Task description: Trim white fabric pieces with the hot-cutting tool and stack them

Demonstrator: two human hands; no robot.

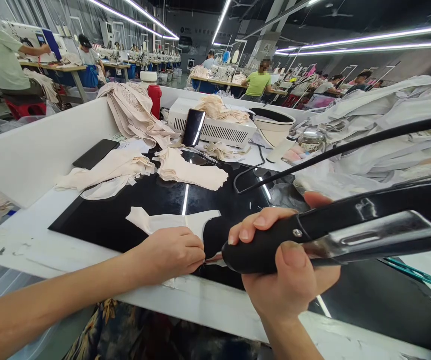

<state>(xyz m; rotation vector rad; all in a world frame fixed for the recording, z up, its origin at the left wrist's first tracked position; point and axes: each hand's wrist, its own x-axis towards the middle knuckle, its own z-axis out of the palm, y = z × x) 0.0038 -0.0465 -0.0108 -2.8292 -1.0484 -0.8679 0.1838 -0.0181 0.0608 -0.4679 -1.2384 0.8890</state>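
Note:
My right hand is wrapped round a black handheld tool with a metal lever and a cable, its rounded end pointing left. My left hand is closed at the near edge of a white fabric piece, close to the tool's tip; its fingertips are partly hidden. The fabric piece lies on a glossy black board. Farther back on the board rest a stack of cream fabric pieces and another cream pile.
A dark phone leans on a white vented box. A flat black item lies at the left, teal scissors handles at the right. White fabric is heaped at the right. People sit at sewing tables behind.

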